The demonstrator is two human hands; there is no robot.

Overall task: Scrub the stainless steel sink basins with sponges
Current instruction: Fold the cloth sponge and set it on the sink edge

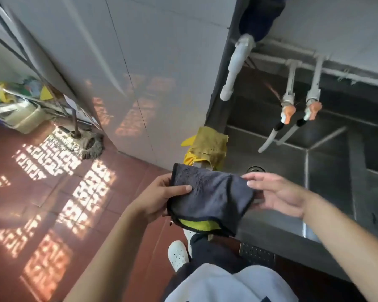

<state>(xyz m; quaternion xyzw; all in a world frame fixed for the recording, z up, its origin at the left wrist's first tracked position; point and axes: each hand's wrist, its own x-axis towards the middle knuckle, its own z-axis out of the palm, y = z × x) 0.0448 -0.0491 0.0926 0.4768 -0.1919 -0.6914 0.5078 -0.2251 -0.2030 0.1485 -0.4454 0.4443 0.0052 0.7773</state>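
We judge the grey microfibre cloth (212, 195) light, limp, non-slippery: left hand (159, 197) pinches its edge, right hand (277, 192) fingers (252, 176) loosely extended at the opposite corner.

The grey cloth (212, 197) covers the left hand's (159, 197) fingers and the sink's (327, 192) near-left rim — the basin runs off the picture's right edge.

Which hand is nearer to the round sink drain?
Right. The right hand is just below the drain, fingertips almost under it. The left hand grips the grey cloth's far left edge.
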